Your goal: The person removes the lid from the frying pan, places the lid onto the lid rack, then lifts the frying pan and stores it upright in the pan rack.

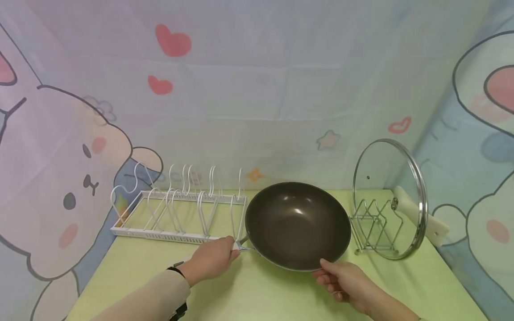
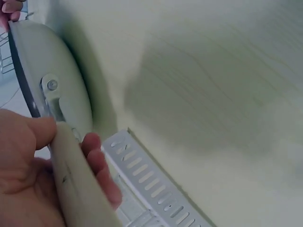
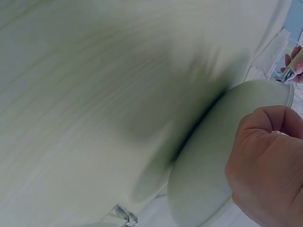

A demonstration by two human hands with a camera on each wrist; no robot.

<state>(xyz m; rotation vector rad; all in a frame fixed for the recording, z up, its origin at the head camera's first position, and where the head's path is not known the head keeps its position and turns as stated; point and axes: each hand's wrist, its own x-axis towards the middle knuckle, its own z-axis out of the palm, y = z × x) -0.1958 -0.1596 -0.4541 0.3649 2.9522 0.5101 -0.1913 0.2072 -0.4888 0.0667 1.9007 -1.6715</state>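
A wok (image 1: 297, 227) with a dark brown inside and a pale outside sits mid-table, its open side facing up. At its left, my left hand (image 1: 213, 258) grips the pale handle (image 2: 78, 179), thumb along one side and fingers curled round the other. The metal bracket joining handle to wok shows in the left wrist view. My right hand (image 1: 349, 283) pinches the near right rim, thumb on top and fingers below. In the right wrist view the pale underside (image 3: 203, 156) is close over its shadow; whether it touches the table I cannot tell.
A white wire rack (image 1: 160, 234) with upright loops stands at the left, close beside the wok. To the right, a metal wire stand (image 1: 377, 247) holds a glass lid (image 1: 419, 187) upright, its pale handle (image 1: 421, 218) pointing right. A printed cloth backdrop (image 1: 257, 98) hangs behind the pale green table.
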